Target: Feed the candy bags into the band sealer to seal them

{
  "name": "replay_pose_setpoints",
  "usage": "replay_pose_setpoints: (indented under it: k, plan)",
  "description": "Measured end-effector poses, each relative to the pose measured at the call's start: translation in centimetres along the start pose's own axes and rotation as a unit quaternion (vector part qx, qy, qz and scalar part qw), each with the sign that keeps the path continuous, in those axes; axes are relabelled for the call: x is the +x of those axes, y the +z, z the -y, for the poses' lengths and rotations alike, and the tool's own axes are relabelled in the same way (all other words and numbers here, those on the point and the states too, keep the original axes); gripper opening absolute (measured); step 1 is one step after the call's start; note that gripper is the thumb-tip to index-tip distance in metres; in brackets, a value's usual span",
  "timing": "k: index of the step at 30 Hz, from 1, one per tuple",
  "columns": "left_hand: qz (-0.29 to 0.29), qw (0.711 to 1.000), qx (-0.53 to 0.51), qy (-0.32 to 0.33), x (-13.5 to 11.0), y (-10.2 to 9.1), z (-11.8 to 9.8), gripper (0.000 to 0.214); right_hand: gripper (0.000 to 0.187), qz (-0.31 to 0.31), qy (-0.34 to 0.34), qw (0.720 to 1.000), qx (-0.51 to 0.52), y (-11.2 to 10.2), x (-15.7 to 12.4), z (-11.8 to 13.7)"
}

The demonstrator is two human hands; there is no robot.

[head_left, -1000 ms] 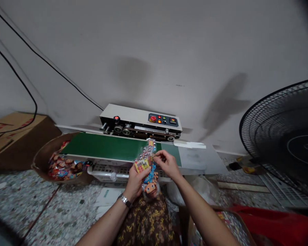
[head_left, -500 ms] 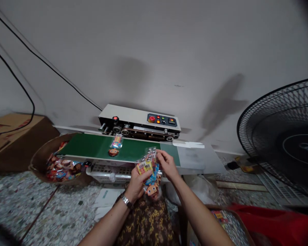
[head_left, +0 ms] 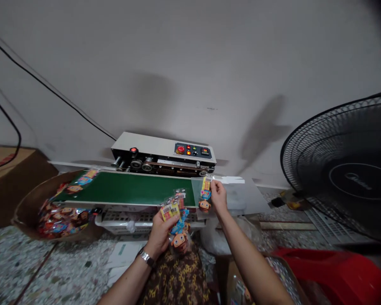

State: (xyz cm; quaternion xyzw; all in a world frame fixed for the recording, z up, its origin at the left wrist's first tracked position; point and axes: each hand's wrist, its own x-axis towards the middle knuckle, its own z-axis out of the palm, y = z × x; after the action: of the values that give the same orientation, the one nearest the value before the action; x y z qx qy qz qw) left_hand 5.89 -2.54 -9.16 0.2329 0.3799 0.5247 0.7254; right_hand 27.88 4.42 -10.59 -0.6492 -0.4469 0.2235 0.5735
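Observation:
My left hand [head_left: 160, 233] is closed around a bunch of clear plastic packets [head_left: 178, 224], each with a yellow barcode label and a cartoon-faced piece inside. Between the fingers of my right hand [head_left: 219, 197] is the upper edge of a single packet [head_left: 205, 194], hanging upright over the right end of the green conveyor belt [head_left: 130, 187]. Behind the belt stands a band sealing machine [head_left: 165, 150] with lit buttons. Another packet [head_left: 82, 181] lies at the belt's left end.
A carton [head_left: 28, 207] full of packets stands below the belt's left end. To the right are a black fan [head_left: 336, 169], a red plastic stool [head_left: 333, 271] and an open box [head_left: 282, 275]. A white basket [head_left: 114, 224] sits under the belt.
My right hand has drawn one packet from the bunch and moved it right, to the belt's right end. The packet on the belt has travelled left. The view has shifted slightly.

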Motion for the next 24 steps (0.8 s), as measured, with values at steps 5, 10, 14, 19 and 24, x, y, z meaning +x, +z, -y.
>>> replay_pose_setpoints:
  k: [5, 10, 14, 19, 24]
  plan:
    - [-0.001, 1.0, 0.001, -0.008, -0.1, -0.2, -0.3, 0.04, 0.036, -0.016, 0.029, 0.968, -0.249, -2.8, 4.7, -2.6]
    - [-0.005, 1.0, 0.007, -0.004, -0.1, -0.2, -0.7, 0.039, 0.03, -0.02, 0.064, 0.948, -0.312, -2.2, 6.6, -3.2]
    - [-0.003, 1.0, 0.008, -0.009, -0.1, -0.2, -0.7, 0.039, 0.025, 0.014, 0.063, 0.939, -0.337, -0.5, 7.0, -2.9]
    - [0.0, 1.0, -0.009, -0.005, 0.1, 0.0, -0.5, 0.038, 0.041, 0.031, -0.04, 0.94, -0.339, 0.6, 5.0, -0.6]
    - [-0.002, 0.999, -0.034, 0.014, 0.3, 0.7, -0.4, 0.039, 0.035, 0.2, -0.094, 0.969, -0.108, 1.2, -1.1, 2.7]
